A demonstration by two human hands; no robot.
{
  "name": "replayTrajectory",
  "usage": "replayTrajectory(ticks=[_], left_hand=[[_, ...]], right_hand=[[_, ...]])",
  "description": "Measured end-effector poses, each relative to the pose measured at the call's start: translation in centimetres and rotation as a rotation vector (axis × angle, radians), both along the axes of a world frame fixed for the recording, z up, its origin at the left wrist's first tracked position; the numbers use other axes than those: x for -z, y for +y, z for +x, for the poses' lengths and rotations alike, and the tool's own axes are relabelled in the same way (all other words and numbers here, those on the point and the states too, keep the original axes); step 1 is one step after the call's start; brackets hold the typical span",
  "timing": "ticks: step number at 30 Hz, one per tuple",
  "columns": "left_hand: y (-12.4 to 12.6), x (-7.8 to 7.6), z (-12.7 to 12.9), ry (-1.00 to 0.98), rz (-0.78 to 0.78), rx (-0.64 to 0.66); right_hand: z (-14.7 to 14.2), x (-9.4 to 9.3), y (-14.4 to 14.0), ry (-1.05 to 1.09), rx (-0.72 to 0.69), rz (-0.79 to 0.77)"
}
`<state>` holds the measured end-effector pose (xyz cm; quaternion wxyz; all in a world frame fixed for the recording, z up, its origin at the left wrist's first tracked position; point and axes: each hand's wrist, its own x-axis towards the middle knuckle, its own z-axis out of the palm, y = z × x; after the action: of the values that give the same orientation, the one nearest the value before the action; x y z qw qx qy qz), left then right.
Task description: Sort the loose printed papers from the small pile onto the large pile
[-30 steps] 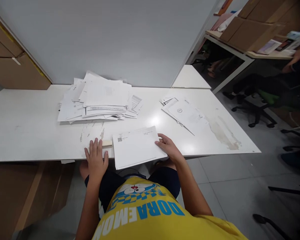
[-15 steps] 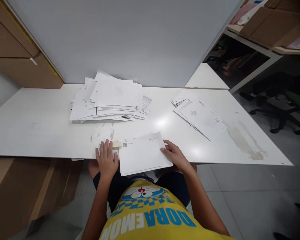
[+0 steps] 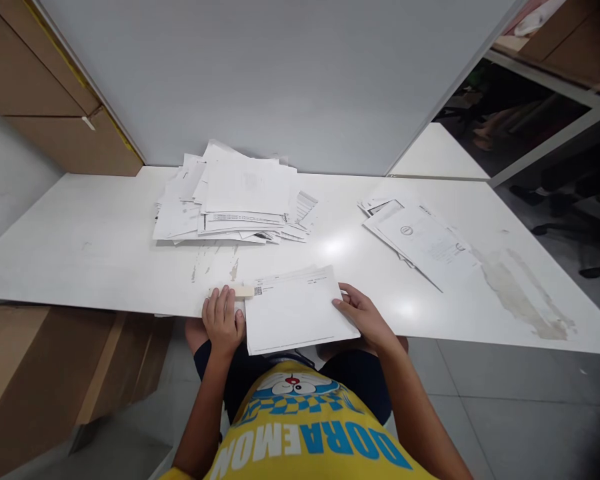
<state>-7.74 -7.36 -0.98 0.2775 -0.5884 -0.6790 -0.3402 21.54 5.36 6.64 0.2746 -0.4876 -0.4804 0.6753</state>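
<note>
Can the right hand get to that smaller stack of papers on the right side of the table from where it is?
Probably yes: the right hand rests on the folded sheets, and only bare table lies between it and the smaller stack.

Paper everywhere, on a shiny table

Matt white paper sheets (image 3: pixel 300 310); smooth glossy laminate table (image 3: pixel 80 247), scuffed and stained; small pale wooden block (image 3: pixel 240 291).

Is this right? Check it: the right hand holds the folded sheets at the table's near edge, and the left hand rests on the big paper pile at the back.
Not quite. In the head view, the left hand rests by a small wooden block at the table's near edge, apart from the big paper pile. The right hand does hold the folded sheets.
</note>
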Motion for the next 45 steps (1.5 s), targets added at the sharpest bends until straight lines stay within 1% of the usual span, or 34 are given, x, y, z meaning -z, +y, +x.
replayTrajectory(ticks=[4, 8, 11, 18, 20, 24, 29, 32, 36, 41, 43, 45], left_hand=[[-0.4, -0.4, -0.2, 0.017, 0.031, 0.03], [-0.4, -1.0, -0.3, 0.067, 0.015, 0.029], [0.0, -0.9, -0.5, 0.093, 0.045, 0.033], [1.2, 0.8, -1.4, 0.173, 0.226, 0.029], [1.4, 1.2, -1.5, 0.181, 0.256, 0.026], [1.5, 2.2, -1.7, 0.135, 0.246, -0.018], [1.3, 3.4, -1.8, 0.094, 0.194, -0.062], [1.2, 3.6, -1.8, 0.072, 0.162, -0.068], [1.1, 3.4, -1.7, 0.047, 0.136, -0.062], [1.4, 3.2, -1.8, 0.019, 0.15, -0.059], [1.5, 3.1, -1.9, 0.024, 0.167, -0.052], [1.5, 3.1, -2.0, 0.036, 0.18, -0.047]], right_hand=[[0.2, -0.1, 0.0, 0.025, -0.011, -0.002], [0.4, 0.0, -0.1, 0.051, -0.028, -0.01], [0.5, 0.0, -0.1, 0.061, -0.012, -0.017], [0.6, 0.1, -0.1, 0.062, 0.004, -0.031], [0.6, 0.3, -0.1, 0.067, 0.001, -0.032], [0.7, 0.4, -0.1, 0.07, -0.006, -0.034], [0.7, -0.1, -0.1, 0.032, -0.028, -0.017], [0.5, -0.2, -0.3, -0.002, -0.045, 0.029], [0.2, 0.1, -0.6, -0.039, -0.064, 0.087], [0.8, 0.5, -1.1, -0.09, -0.082, 0.183], [1.6, 0.2, -1.2, -0.165, -0.031, 0.296], [2.5, -0.5, -0.9, -0.232, 0.115, 0.465]])
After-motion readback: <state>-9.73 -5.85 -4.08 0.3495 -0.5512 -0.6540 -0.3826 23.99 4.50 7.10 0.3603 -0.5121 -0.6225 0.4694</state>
